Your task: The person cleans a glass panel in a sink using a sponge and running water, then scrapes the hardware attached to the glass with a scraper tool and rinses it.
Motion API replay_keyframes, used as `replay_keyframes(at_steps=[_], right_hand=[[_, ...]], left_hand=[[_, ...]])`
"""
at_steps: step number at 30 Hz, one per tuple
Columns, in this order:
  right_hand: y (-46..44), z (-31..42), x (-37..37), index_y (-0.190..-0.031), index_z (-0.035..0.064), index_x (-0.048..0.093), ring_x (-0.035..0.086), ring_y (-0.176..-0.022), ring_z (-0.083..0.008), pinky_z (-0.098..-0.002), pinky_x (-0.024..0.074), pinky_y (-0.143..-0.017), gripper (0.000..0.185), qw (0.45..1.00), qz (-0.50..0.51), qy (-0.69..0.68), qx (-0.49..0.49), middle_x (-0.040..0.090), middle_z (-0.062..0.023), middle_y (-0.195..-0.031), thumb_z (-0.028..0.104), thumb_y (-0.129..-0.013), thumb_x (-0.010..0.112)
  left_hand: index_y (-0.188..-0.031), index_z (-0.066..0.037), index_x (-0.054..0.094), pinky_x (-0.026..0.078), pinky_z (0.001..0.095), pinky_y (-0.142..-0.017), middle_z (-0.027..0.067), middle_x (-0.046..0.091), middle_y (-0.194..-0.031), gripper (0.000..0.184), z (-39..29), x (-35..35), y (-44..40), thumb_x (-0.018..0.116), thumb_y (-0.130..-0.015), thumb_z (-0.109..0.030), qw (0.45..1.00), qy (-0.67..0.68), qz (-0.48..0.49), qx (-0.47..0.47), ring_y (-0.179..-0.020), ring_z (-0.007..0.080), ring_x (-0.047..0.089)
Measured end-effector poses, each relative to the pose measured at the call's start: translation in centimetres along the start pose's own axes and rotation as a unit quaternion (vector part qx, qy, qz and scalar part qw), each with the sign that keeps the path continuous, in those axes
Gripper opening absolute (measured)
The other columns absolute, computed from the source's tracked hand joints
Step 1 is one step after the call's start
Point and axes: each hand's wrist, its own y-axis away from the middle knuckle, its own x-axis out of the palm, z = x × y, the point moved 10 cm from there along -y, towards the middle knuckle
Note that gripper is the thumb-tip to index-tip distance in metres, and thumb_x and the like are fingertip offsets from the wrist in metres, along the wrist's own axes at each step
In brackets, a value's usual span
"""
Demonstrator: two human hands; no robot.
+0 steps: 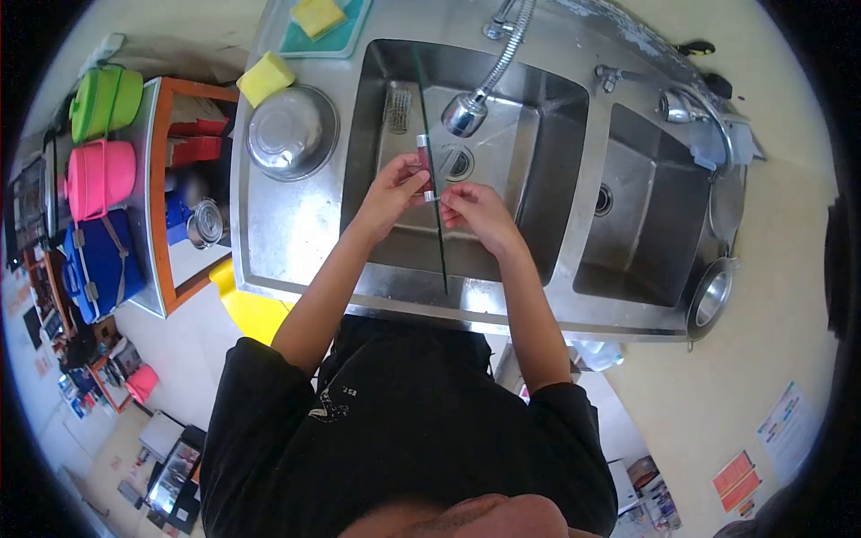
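Note:
A sheet of glass [439, 240], seen nearly edge-on as a thin green line, stands upright over the large sink basin [529, 193]. Against its left side is a short bar [424, 166] with silvery ends and a reddish-brown middle. My left hand [392, 195] is closed around this bar, thumb in front. On the other side of the glass, my right hand [478, 213] pinches its fingertips together close to the bar's lower end. Whatever lies between those fingertips is too small to make out.
A spray faucet [465, 113] hangs over the basin. An upturned metal bowl [292, 133] and a yellow sponge [266, 79] lie on the left counter. Another sponge [317, 16] rests on a teal tray [344, 36]. To the right is a smaller basin [650, 202].

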Motion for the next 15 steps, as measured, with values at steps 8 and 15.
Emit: replay_keyframes(at_steps=[8, 15], right_hand=[[0.3, 0.8, -0.5, -0.098, 0.0001, 0.064, 0.065, -0.076, -0.0118, -0.0267, 0.0549, -0.07, 0.011, 0.988, -0.007, 0.036, -0.149, 0.067, -0.0044, -0.086, 0.01, -0.093, 0.065], [-0.2, 1.5, -0.8, -0.102, 0.0011, 0.065, 0.065, -0.076, -0.0113, -0.0248, 0.053, -0.068, 0.013, 0.981, 0.005, 0.1, -0.164, 0.068, -0.0044, -0.09, 0.01, -0.093, 0.064]], left_hand=[[-0.111, -0.01, 0.059, 0.051, 0.0281, -0.077, -0.0001, 0.063, -0.099, 0.016, -0.3, 0.4, -0.3, 0.061, -0.096, -0.015, 0.999, -0.021, -0.032, 0.006, -0.09, 0.0109, 0.062], [-0.102, -0.011, 0.061, 0.05, 0.0262, -0.072, -0.0028, 0.062, -0.091, 0.012, 0.4, 0.4, -1.0, 0.061, -0.097, -0.022, 0.999, -0.025, -0.04, 0.003, -0.085, 0.0088, 0.061]])
